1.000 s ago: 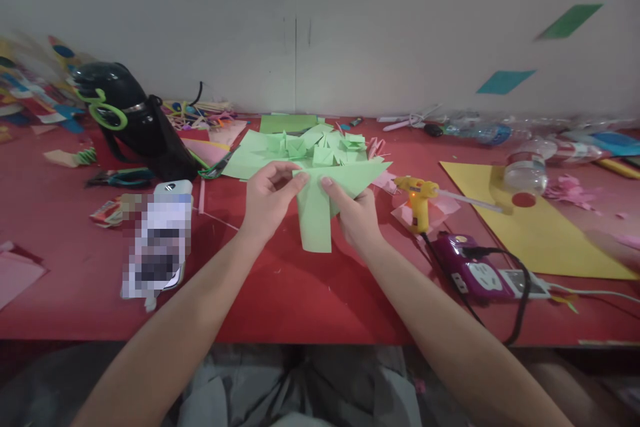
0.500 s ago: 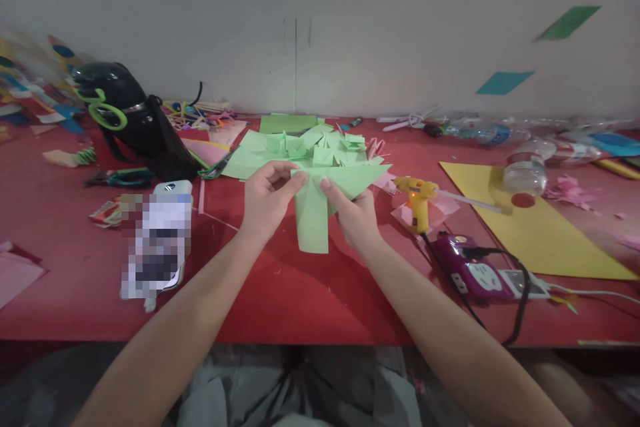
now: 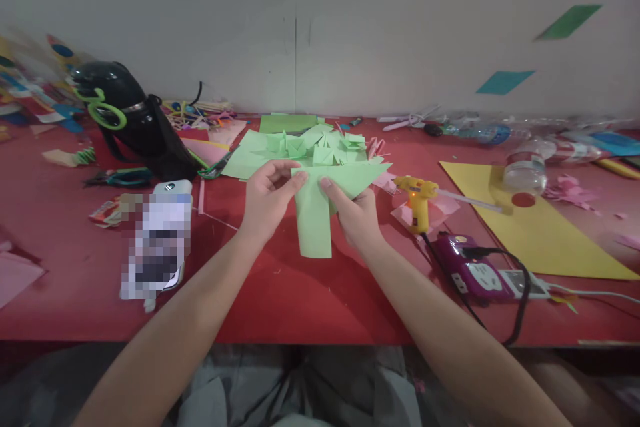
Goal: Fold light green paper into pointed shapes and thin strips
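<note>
Between both hands is a folded sheet of light green paper (image 3: pixel 315 220), raised above the red table. One strip of it hangs down, and a pointed flap reaches to the right. My left hand (image 3: pixel 273 200) pinches its upper left corner between thumb and fingers. With the thumb on the front face, my right hand (image 3: pixel 356 213) grips the sheet near its middle; the fingers behind are hidden. Just beyond the hands lie more light green sheets (image 3: pixel 245 155) with several small folded green paper pieces (image 3: pixel 296 147) on them.
On the right are a yellow glue gun (image 3: pixel 419 203), a purple power strip (image 3: pixel 473 270) with cables, a yellow sheet (image 3: pixel 530 233) and a plastic bottle (image 3: pixel 525 173). On the left stand a black flask (image 3: pixel 145 120), pliers (image 3: pixel 123 177) and a phone (image 3: pixel 173 190) with a blurred screen.
The hanging strip of the green paper has shifted slightly right and down. Both hands keep almost the same place and grip.
</note>
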{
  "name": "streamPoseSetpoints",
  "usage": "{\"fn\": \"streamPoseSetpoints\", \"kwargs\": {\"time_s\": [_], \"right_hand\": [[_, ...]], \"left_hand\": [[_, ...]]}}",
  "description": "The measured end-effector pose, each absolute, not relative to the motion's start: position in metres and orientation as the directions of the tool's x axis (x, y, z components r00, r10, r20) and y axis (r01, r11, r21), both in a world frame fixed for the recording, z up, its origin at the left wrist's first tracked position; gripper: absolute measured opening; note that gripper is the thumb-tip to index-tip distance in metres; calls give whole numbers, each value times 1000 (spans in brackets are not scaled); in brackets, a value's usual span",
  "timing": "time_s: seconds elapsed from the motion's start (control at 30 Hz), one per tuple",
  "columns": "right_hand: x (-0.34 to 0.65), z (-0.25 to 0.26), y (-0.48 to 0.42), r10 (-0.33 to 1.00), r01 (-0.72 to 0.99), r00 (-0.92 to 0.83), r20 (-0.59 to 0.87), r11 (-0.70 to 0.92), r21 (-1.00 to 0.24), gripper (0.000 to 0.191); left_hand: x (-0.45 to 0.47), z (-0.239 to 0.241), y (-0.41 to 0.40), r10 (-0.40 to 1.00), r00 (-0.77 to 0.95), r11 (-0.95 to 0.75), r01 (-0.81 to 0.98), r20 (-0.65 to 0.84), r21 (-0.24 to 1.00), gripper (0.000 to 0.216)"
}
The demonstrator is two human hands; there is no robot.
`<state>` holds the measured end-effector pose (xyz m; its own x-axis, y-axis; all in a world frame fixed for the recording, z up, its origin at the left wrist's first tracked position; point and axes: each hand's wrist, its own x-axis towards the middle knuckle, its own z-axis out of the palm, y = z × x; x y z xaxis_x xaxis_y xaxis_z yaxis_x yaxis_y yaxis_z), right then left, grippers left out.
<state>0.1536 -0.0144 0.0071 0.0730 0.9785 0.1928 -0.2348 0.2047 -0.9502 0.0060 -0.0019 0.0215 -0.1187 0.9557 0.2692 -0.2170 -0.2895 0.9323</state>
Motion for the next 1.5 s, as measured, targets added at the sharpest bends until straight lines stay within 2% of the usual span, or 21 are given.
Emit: {"fn": "streamPoseSetpoints", "kwargs": {"time_s": [0.1, 0.17, 0.3, 0.43, 0.67, 0.87, 1.03, 1.13, 1.23, 1.43, 1.5], "right_hand": [[155, 8, -13, 975, -239, 95, 199, 216, -946, 25], [156, 8, -11, 971, -256, 121, 207, 232, -938, 25], [158, 8, -8, 967, -266, 139, 216, 246, -932, 26], [159, 9, -7, 967, -262, 116, 225, 248, -933, 26], [157, 7, -9, 959, -245, 97, 268, 284, -927, 24], [158, 8, -9, 950, -207, 149, 276, 303, -930, 27], [160, 11, -8, 938, -184, 175, 301, 331, -926, 25], [162, 12, -6, 926, -151, 214, 311, 346, -926, 26], [166, 12, -3, 907, -127, 253, 338, 377, -917, 26], [167, 11, -1, 904, -141, 264, 335, 380, -914, 28], [167, 13, -1, 905, -157, 271, 329, 379, -912, 28]], "left_hand": [[6, 22, -2, 990, 7, -128, -322, 138, 938, 35], [6, 21, -2, 991, 101, -53, -307, 87, 950, 34], [6, 18, -2, 987, 115, -84, -207, 109, 975, 27], [5, 19, 0, 994, 70, -67, -232, 86, 970, 28], [5, 18, 2, 976, -102, -210, -246, 190, 946, 27], [5, 18, 0, 993, 69, -79, -250, 99, 965, 33], [6, 19, -3, 997, 75, 3, -203, 12, 979, 36], [7, 21, -4, 986, 163, 56, -185, -26, 981, 39], [9, 21, -5, 978, 208, 51, -172, -14, 984, 37], [12, 18, -6, 986, 164, -24, -106, 41, 994, 42], [12, 17, -6, 978, 198, -54, -89, 71, 995, 38]]}}
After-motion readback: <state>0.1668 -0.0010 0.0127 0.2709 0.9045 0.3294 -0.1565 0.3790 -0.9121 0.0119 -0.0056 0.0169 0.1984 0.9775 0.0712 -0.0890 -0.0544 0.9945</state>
